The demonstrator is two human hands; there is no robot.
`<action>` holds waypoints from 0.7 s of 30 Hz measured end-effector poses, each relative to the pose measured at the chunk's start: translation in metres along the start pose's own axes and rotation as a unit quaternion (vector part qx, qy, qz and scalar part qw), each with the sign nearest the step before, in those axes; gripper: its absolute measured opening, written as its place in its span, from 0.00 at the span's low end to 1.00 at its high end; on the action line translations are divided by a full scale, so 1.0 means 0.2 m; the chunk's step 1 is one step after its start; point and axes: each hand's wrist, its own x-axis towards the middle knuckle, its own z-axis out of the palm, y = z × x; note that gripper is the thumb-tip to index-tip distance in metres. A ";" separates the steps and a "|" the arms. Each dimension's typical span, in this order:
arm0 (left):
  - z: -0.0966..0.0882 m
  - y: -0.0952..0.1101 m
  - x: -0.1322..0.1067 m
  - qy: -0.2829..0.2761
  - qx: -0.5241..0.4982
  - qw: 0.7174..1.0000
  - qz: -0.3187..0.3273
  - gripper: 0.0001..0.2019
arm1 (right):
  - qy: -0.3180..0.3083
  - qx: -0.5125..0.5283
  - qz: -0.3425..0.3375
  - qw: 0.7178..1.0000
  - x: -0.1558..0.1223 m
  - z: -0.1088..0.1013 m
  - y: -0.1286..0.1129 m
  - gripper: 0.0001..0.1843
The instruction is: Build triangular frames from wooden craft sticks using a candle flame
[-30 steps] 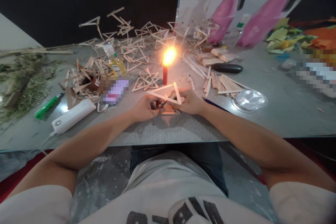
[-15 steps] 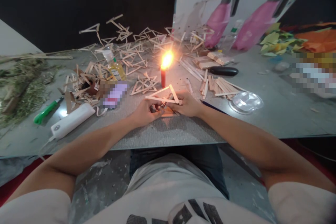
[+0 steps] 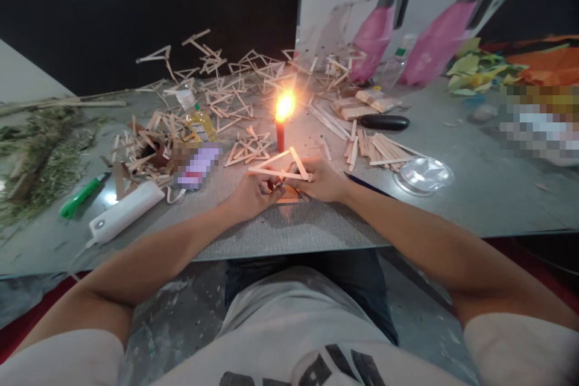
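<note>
My left hand (image 3: pixel 253 194) and my right hand (image 3: pixel 323 180) meet near the table's front edge, fingers closed around a triangle of popsicle sticks (image 3: pixel 297 161). The triangle is tilted up, its long side running across both hands. A small dark, metallic-looking thing shows between the fingertips; its kind I cannot make out. Just behind the triangle stands a lit red candle (image 3: pixel 280 136), its flame above the sticks. Under my hands lies a flat piece with a pale edge, mostly covered.
Left lie joined sticks (image 3: pixel 248 146), an oil bottle (image 3: pixel 201 123), a phone (image 3: pixel 199 167), a white power bank (image 3: pixel 126 212) and a green cutter (image 3: pixel 84 196). Right are loose sticks (image 3: pixel 384 149), a clear round lid (image 3: pixel 424 175) and a black-handled object (image 3: pixel 384 122). Pink spray bottles (image 3: pixel 373 36) stand behind.
The view has shifted slightly. My hands keep hold of the stick triangle in nearly the same place in front of the candle.
</note>
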 end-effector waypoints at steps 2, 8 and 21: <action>0.00 -0.01 0.00 0.001 0.002 1.000 0.008 0.10 | -0.004 0.003 0.001 1.000 0.00 0.00 0.00 0.19; 0.01 -0.03 0.01 0.011 0.011 0.999 0.051 0.08 | -0.015 -0.001 -0.003 1.000 0.01 -0.01 0.02 0.17; -0.06 0.01 -0.02 0.080 0.029 0.956 0.279 0.09 | -0.028 0.010 0.056 0.998 0.02 -0.03 0.03 0.18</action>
